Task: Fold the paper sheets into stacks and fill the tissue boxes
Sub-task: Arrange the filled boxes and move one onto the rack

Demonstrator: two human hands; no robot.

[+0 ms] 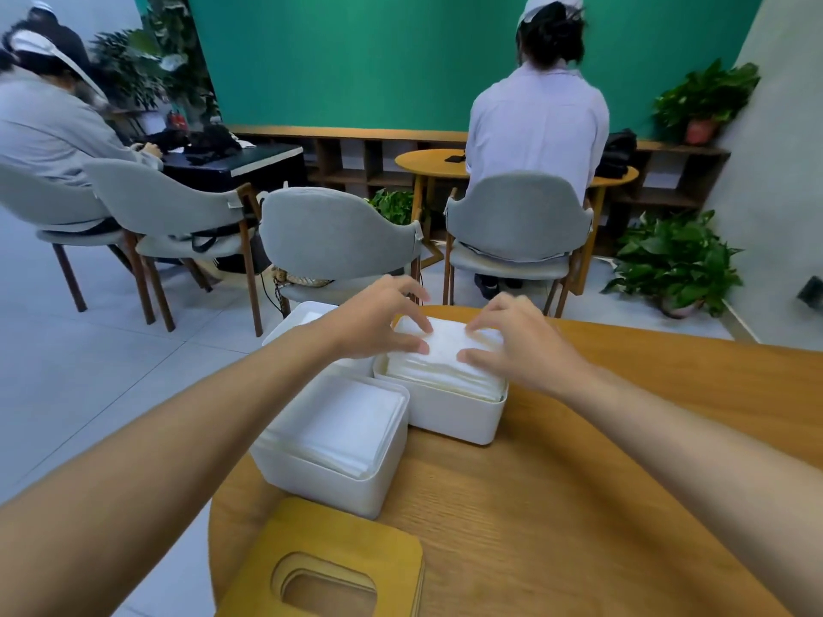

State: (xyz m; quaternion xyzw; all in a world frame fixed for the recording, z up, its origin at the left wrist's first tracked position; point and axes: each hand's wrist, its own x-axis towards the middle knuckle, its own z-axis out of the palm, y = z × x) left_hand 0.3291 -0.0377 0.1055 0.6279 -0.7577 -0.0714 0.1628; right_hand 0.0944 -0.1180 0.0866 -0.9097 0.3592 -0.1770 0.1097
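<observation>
Hands on a filled tissue box
Fingers spread wide, left hand and right hand press the paper stack in the far white box; the near white box holds a second stack.

A: How many tissue boxes sit on your desk?
B: You have three white ones, and two paper stacks showing.
A: Lids?
B: One pile of slotted wooden lids; you can't count its layers.
</observation>
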